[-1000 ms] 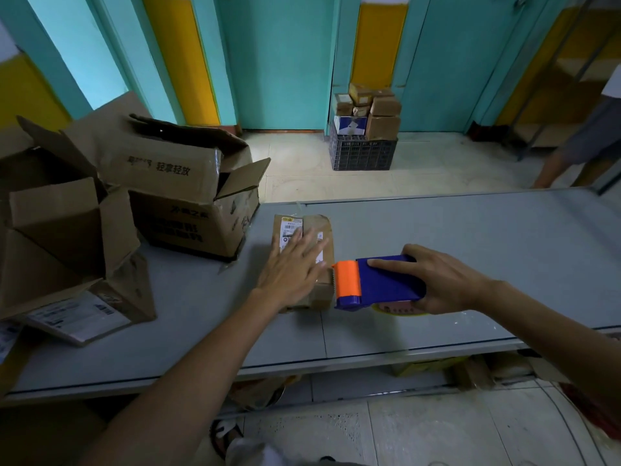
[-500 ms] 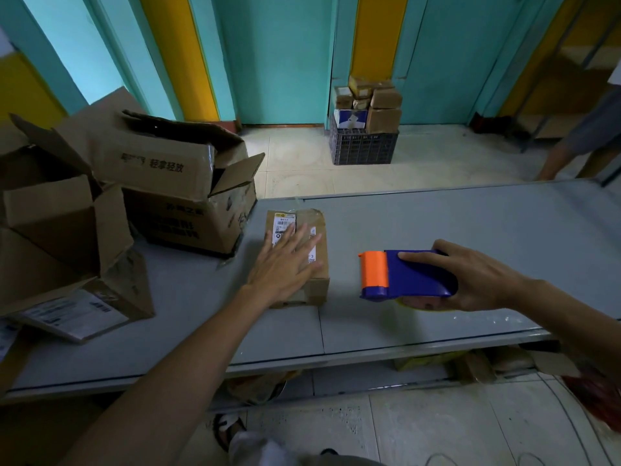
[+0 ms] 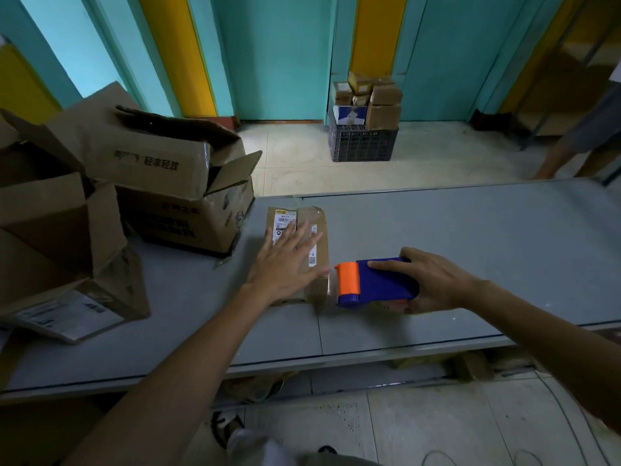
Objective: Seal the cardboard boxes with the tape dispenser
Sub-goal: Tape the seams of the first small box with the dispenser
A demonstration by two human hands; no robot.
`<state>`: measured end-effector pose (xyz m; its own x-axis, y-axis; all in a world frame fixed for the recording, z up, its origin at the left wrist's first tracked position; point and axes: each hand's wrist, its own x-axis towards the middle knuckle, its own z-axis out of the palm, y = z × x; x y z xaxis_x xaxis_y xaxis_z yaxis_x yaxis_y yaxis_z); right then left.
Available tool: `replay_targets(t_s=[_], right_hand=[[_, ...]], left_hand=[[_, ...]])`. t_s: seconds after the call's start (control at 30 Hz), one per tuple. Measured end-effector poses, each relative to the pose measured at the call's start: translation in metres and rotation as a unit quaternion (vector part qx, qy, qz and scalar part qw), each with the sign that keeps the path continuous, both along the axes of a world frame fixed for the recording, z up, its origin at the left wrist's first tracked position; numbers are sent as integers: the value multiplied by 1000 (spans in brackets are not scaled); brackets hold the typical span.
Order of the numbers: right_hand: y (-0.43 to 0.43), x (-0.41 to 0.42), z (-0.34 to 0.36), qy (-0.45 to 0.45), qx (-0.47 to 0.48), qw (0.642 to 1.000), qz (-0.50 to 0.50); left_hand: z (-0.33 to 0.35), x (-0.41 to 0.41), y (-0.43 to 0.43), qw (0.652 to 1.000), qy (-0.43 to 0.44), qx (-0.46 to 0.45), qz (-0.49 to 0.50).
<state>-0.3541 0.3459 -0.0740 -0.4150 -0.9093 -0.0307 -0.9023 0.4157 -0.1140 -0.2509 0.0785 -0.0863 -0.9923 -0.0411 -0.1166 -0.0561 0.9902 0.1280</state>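
A small flat cardboard box (image 3: 312,218) with white shipping labels lies on the grey table (image 3: 453,230). My left hand (image 3: 285,260) presses flat on its top, fingers spread. My right hand (image 3: 433,280) grips a blue tape dispenser (image 3: 379,280) with an orange front, held just right of the box's near right corner. A short strip of clear tape (image 3: 331,280) shows between the orange end and the box.
Two large open cardboard boxes (image 3: 161,176) (image 3: 57,243) crowd the table's left side. On the floor beyond stands a dark crate (image 3: 363,142) stacked with small parcels. A person's legs (image 3: 578,139) stand at the far right. More items lie under the table.
The dispenser pulled away to the right of the box, then came back left to its near right corner. My left hand stayed pressed on the box top.
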Motion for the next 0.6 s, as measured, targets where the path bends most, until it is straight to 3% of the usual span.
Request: replay_targets(t_s=[0.17, 0.3, 0.6], right_hand=[[-16, 2, -5, -70, 62, 995, -42], [-16, 5, -4, -128, 58, 988, -64], [-27, 3, 12, -49, 91, 994, -28]], left_hand=[[-3, -1, -1, 1000, 8, 2, -1], [-3, -1, 0, 1000, 8, -3, -2], [-2, -1, 0, 1000, 8, -2, -2]])
